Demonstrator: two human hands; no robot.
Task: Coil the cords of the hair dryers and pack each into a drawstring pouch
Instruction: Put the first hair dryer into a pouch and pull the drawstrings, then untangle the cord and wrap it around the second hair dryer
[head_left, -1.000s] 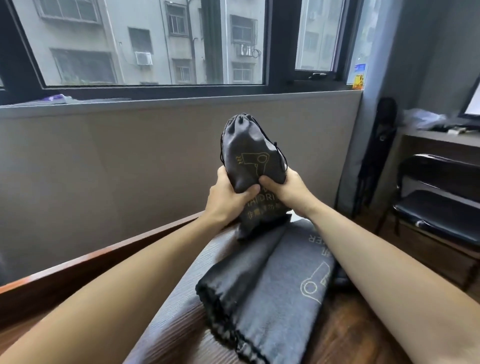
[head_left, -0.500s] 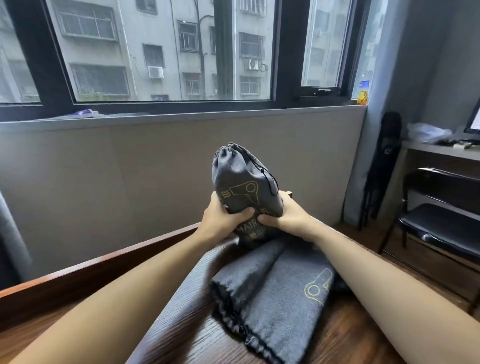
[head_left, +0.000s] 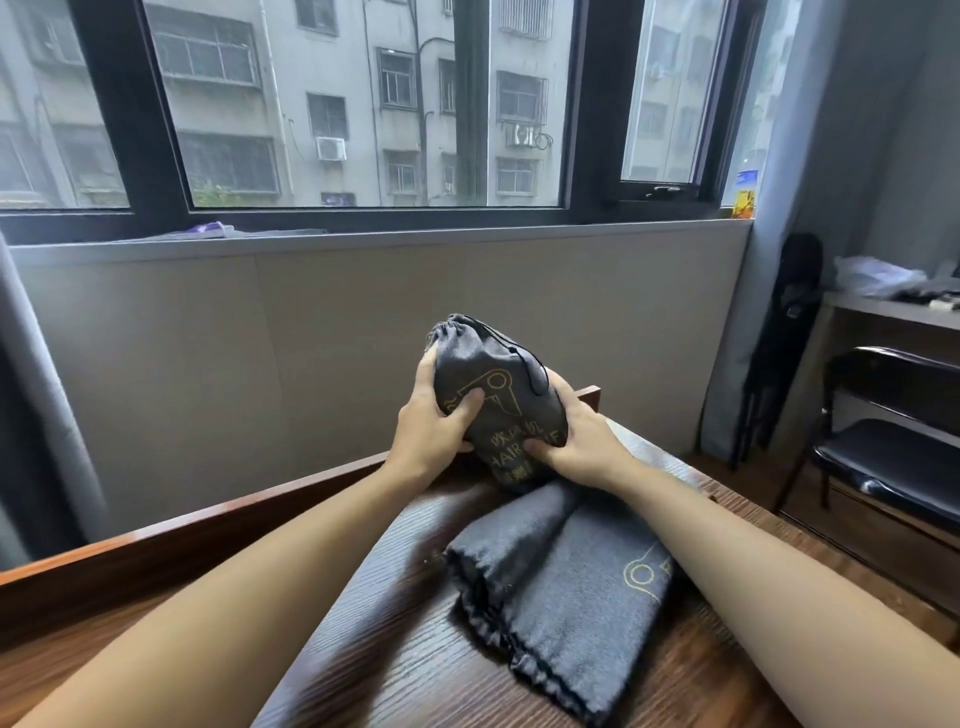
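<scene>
Hands — left hand (head_left: 428, 431) and right hand (head_left: 579, 441) — clamp the filled, cinched pouch (head_left: 493, 395) from both sides, likely to seat it on the table (head_left: 374, 613) beside the flat pouches (head_left: 561, 597).

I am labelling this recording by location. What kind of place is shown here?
Probably a room in a flat or small office, several floors up. A wide window looks onto apartment blocks, a wooden table stands before it, and a black chair sits beside a desk at the right.
</scene>
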